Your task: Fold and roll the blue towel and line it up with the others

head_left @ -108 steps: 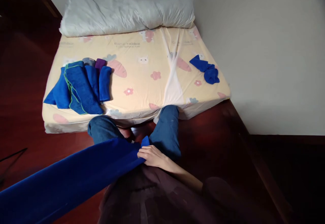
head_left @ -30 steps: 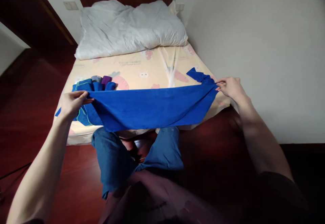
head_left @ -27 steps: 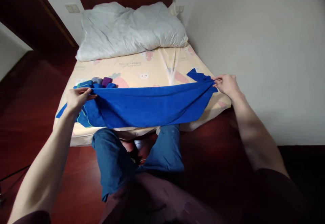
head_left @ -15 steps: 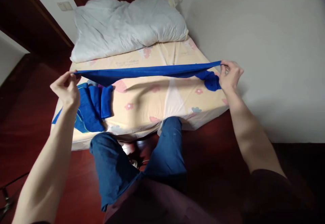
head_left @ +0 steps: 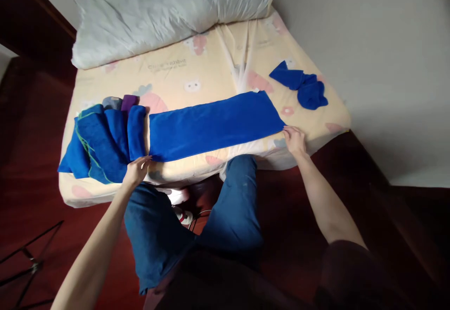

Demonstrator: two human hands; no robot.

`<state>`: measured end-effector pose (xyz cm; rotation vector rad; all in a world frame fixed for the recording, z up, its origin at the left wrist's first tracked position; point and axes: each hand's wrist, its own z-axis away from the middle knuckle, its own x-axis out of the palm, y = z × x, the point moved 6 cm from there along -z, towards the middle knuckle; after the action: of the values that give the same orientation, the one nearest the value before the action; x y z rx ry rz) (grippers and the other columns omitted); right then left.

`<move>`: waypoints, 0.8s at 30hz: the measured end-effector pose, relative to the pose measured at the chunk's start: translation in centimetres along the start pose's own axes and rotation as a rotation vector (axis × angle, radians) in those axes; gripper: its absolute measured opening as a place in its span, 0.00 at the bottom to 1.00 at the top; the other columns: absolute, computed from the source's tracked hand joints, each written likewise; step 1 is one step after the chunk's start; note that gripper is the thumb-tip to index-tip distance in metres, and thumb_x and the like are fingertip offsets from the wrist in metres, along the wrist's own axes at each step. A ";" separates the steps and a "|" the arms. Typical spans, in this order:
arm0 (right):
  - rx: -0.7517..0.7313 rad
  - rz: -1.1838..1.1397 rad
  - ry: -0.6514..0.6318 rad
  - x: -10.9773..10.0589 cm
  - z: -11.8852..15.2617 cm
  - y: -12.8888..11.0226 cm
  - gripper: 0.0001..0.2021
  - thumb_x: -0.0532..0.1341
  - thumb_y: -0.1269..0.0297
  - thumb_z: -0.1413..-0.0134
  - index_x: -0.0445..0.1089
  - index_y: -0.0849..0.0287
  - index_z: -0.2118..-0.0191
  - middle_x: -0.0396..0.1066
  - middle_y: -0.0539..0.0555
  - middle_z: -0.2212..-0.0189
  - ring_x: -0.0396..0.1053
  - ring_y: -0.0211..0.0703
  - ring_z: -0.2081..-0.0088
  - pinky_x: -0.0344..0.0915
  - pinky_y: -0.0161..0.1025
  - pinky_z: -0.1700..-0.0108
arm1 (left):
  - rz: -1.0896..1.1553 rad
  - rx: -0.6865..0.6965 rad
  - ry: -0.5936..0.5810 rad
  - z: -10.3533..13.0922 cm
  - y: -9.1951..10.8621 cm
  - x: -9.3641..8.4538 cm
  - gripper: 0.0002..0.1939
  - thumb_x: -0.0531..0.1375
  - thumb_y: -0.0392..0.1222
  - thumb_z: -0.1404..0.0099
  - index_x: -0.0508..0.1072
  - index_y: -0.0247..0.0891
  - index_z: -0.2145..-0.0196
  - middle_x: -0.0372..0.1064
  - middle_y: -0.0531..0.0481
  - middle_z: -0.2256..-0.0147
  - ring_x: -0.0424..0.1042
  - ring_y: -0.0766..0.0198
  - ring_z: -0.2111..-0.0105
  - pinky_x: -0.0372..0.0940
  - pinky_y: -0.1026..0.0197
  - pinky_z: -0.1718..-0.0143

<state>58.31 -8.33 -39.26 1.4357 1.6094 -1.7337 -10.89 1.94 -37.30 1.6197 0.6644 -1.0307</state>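
A long blue towel (head_left: 214,125) lies spread flat across the front of the bed. My left hand (head_left: 138,169) pinches its near left corner, and my right hand (head_left: 294,139) pinches the near right corner. Close by on the left is a pile of blue cloths (head_left: 100,141), one with green edging. A rolled blue cloth (head_left: 136,132) sits at the pile's right side, with a purple rolled cloth (head_left: 130,102) and a grey rolled cloth (head_left: 112,103) behind it. Beyond my right hand rests a crumpled blue cloth (head_left: 302,85).
The bed has a patterned cream sheet (head_left: 191,76). A large pale quilt (head_left: 168,15) is bunched at the far end, and a wall (head_left: 369,66) stands to the right. A black metal stand (head_left: 33,265) is on the red floor at left.
Both hands have come down and nearer, laying the stretched blue towel flat on the bed. The view has tilted downward, and the crumpled blue cloth at right now shows fully.
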 end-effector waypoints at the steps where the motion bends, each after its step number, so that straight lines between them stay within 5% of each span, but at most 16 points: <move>1: 0.011 0.001 -0.001 0.4 0.5 0.6 0.18 0.53 0.65 0.37 0.79 0.61 0.52 0.77 0.67 0.47 0.75 0.57 0.45 0.67 0.56 0.34 | -0.028 -0.011 -0.032 0.3 -0.5 0.6 0.22 0.52 0.47 0.31 0.81 0.33 0.52 0.79 0.37 0.51 0.79 0.50 0.50 0.70 0.52 0.42; 7: 0.046 0.020 0.042 0.7 1.5 2.2 0.20 0.51 0.64 0.35 0.78 0.64 0.50 0.78 0.69 0.49 0.76 0.57 0.46 0.68 0.53 0.36 | -0.164 -0.065 -0.076 1.7 -1.7 1.4 0.23 0.50 0.44 0.30 0.79 0.37 0.46 0.75 0.39 0.48 0.76 0.50 0.49 0.71 0.52 0.46; 16: -0.033 0.125 -0.091 -0.3 3.8 2.3 0.18 0.51 0.64 0.35 0.79 0.58 0.52 0.77 0.64 0.46 0.74 0.58 0.43 0.68 0.56 0.36 | -0.383 0.215 -0.207 2.9 1.1 1.4 0.18 0.51 0.38 0.31 0.81 0.38 0.57 0.75 0.38 0.44 0.70 0.43 0.43 0.67 0.42 0.48; 21: -0.083 0.216 -0.072 -0.4 3.2 -0.1 0.20 0.53 0.65 0.36 0.77 0.59 0.46 0.73 0.61 0.39 0.61 0.61 0.32 0.57 0.65 0.30 | -0.419 0.239 -0.194 1.3 2.7 1.3 0.18 0.53 0.48 0.30 0.81 0.40 0.63 0.76 0.37 0.49 0.71 0.41 0.46 0.67 0.41 0.47; 24: -0.083 0.182 -0.092 1.4 1.4 -3.2 0.26 0.49 0.60 0.31 0.69 0.63 0.35 0.62 0.62 0.31 0.55 0.58 0.27 0.53 0.64 0.28 | -0.364 0.176 -0.150 -1.5 2.9 2.1 0.22 0.50 0.50 0.28 0.80 0.38 0.54 0.74 0.35 0.46 0.70 0.42 0.44 0.65 0.41 0.42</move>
<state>54.60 -8.22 -39.01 1.3956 1.4382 -1.5881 -7.03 2.39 -37.70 1.5840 0.8026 -1.4971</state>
